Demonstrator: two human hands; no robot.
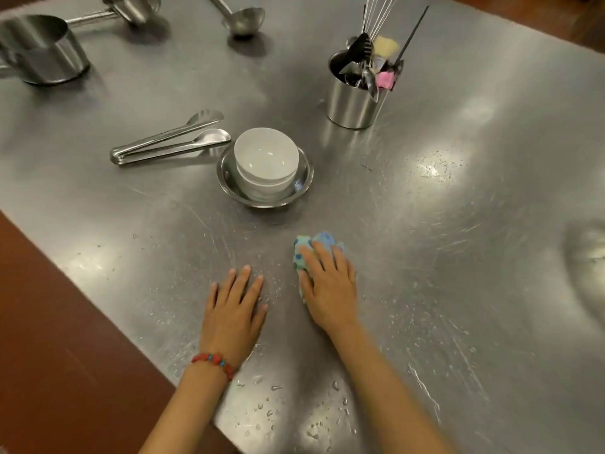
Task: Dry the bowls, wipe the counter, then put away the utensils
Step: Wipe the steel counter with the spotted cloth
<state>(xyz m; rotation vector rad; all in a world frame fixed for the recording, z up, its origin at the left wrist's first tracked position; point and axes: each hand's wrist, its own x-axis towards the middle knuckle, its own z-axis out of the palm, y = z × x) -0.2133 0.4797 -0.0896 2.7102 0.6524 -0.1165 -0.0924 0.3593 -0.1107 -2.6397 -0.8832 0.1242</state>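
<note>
Right hand flat on bunched blue dotted cloth, pressed to wet steel worktop. Left hand flat, grip empty. Tongs lay tips rightward toward stacked white bowls.

right hand pressing blue cloth on wet steel counter, left hand flat beside it

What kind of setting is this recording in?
Probably a kitchen prep area: a stainless steel counter wet with droplets, a metal utensil holder holding a whisk and spoons, plus tongs and a ladle.
</note>
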